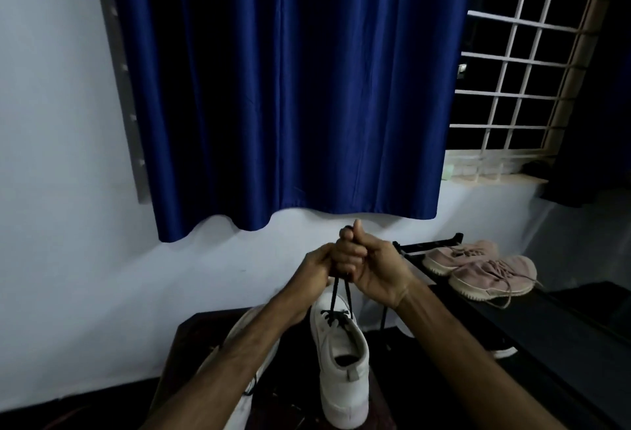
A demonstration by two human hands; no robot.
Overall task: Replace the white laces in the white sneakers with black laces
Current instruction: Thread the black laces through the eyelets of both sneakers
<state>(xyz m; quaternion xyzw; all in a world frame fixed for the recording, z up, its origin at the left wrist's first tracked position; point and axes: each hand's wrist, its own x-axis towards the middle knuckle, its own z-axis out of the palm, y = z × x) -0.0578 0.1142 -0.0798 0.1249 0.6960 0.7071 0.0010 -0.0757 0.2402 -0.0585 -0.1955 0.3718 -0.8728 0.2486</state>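
Two grips, left hand (316,267), right hand (374,270), pinching black lace (334,293), white sneaker (341,358) toe away.

Forearm (239,358) hides most of one sneaker (240,325); black lace (342,293) vanishes inside left hand (316,269) and right hand (374,270).

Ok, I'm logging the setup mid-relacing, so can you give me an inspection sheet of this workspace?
Surface: dark table.
Job's things: white sneaker stands on it, black lace crossed at its eyelets, ends pulled up; second white sneaker at its left, partly hidden.
Clutter: pink sneakers on a black rack at right.
Hands: left hand and right hand, together, grip the lace ends.
Cables: nothing seen.
Surroundings: blue curtain, window grille, white wall.
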